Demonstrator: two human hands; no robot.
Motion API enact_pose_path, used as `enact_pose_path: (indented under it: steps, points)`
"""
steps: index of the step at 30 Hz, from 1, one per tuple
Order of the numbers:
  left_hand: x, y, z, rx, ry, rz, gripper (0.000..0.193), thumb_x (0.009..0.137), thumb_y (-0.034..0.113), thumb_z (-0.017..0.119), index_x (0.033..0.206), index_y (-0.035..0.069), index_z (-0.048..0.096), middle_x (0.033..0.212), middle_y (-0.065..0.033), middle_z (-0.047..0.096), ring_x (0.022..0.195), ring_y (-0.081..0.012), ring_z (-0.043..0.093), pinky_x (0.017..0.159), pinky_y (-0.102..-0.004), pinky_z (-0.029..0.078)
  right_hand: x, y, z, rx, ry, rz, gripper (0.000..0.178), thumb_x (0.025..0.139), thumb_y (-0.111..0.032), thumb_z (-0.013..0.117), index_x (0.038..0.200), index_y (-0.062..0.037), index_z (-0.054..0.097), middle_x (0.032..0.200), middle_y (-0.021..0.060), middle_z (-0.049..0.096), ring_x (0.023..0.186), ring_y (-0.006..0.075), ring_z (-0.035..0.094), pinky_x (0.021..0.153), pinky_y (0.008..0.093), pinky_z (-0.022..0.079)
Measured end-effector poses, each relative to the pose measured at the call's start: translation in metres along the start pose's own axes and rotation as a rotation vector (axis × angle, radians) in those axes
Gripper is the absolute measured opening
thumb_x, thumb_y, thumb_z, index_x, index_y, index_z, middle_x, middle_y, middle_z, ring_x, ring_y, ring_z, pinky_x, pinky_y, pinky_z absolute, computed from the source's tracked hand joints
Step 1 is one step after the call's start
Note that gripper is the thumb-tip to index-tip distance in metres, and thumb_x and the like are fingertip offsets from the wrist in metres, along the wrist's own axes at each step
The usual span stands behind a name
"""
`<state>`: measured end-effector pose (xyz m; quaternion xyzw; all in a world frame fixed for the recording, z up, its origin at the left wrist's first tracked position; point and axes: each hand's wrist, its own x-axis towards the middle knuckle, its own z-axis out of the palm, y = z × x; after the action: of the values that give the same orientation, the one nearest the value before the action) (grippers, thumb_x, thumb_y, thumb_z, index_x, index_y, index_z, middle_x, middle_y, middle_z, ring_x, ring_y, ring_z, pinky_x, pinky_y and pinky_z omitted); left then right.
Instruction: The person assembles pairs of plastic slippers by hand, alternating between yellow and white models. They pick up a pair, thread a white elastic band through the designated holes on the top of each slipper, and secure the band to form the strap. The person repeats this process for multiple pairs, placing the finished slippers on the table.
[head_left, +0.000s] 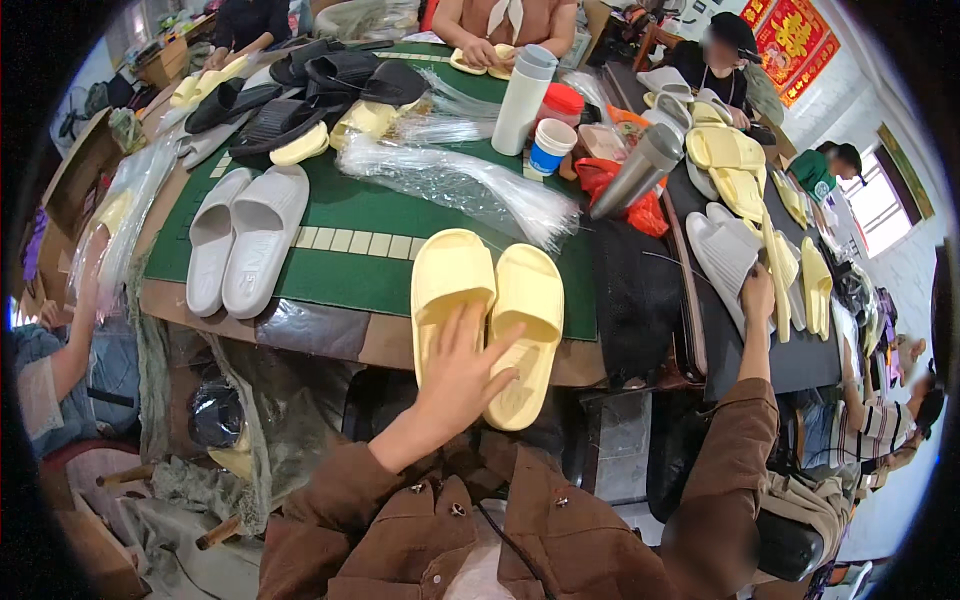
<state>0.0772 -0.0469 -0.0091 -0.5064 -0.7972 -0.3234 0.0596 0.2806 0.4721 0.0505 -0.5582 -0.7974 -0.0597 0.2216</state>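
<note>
A pair of pale yellow slide sandals (495, 300) lies side by side at the near edge of the green-topped table (350, 255). My left hand (462, 375) rests flat on their heel ends, fingers spread, gripping nothing. My right hand (758, 295) reaches out to the right and touches a grey-white slide (722, 255) on the dark side table; its fingers are partly hidden, so I cannot tell whether it grips. Brown sleeves cover both my forearms.
A white pair of slides (242, 240) lies to the left. Clear plastic bags (460, 185), cups, a white bottle (522, 100) and a steel flask (640, 170) stand mid-table. Black and yellow slides fill the far side; several people sit around.
</note>
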Motion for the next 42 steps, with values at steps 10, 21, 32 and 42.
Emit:
enact_pose_path:
  steps: [10,21,32,42]
  points:
    - [0.010,-0.047,0.020,0.128,0.016,-0.033,0.057,0.082,0.016,0.059,0.134,-0.001,0.043,0.138,-0.0297,0.038,0.126,-0.0479,0.039,0.109,-0.0537,0.029,-0.009,0.029,-0.014,0.209,-0.067,-0.294,0.034,0.083,-0.018,0.052,0.111,-0.0012,0.062,0.101,0.0254,0.064,0.093,0.0409,0.061,0.080,0.0446,0.046]
    - [-0.002,-0.202,-0.064,0.425,0.166,-0.344,0.049,0.080,0.012,0.058,0.128,0.004,0.053,0.134,-0.0230,0.047,0.121,-0.0414,0.046,0.104,-0.0490,0.036,-0.030,0.008,-0.028,0.252,-0.036,-0.422,0.033,0.083,-0.014,0.056,0.112,0.0001,0.063,0.097,0.0251,0.065,0.092,0.0371,0.064,0.082,0.0404,0.047]
    - [-0.005,-0.287,-0.111,0.449,0.175,-0.472,0.043,0.083,0.007,0.056,0.126,0.005,0.055,0.132,-0.0237,0.049,0.118,-0.0403,0.049,0.099,-0.0463,0.040,-0.052,-0.004,-0.045,0.528,-0.288,-0.338,0.039,0.081,-0.011,0.054,0.118,0.0016,0.058,0.084,0.0158,0.062,0.075,0.0214,0.057,0.072,0.0335,0.046]
    - [-0.027,-0.223,-0.101,0.546,0.387,-0.358,0.035,0.084,0.005,0.057,0.119,0.001,0.058,0.137,-0.0222,0.044,0.130,-0.0416,0.038,0.106,-0.0481,0.033,-0.117,-0.069,-0.076,0.725,-0.201,-0.250,0.042,0.084,-0.010,0.057,0.124,0.0043,0.056,0.103,0.0145,0.067,0.094,0.0192,0.060,0.084,0.0298,0.046]
